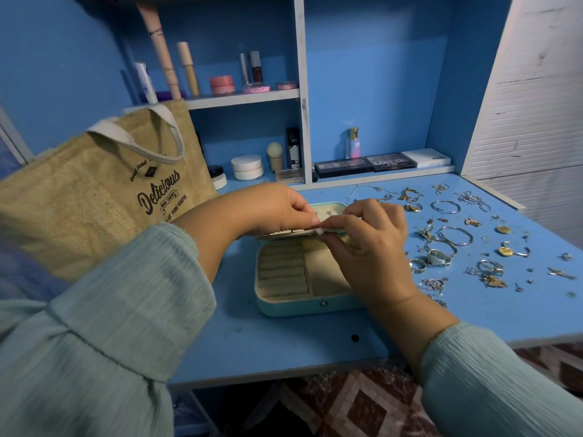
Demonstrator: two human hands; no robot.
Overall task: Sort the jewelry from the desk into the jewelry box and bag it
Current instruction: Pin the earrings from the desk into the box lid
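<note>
An open mint-green jewelry box (296, 305) with a beige lining sits at the middle of the blue desk (284, 348); ring rolls fill its left half. My left hand (277, 209) and my right hand (369, 238) meet above the box's back edge. Both pinch a small beige inner flap (321, 228) by the raised lid. Many silver and gold rings, bangles, chains and earrings (454, 241) lie scattered on the desk to the right of the box. A jute tote bag (104, 190) printed "Delicious" stands to the left.
Shelves behind hold cosmetics: tubes (161, 58), jars (247, 167), a perfume bottle (353, 143) and makeup palettes (366, 165). A white slatted panel (530, 105) rises at the right. The desk's front edge runs across below the box, with a patterned rug (362, 405) beneath.
</note>
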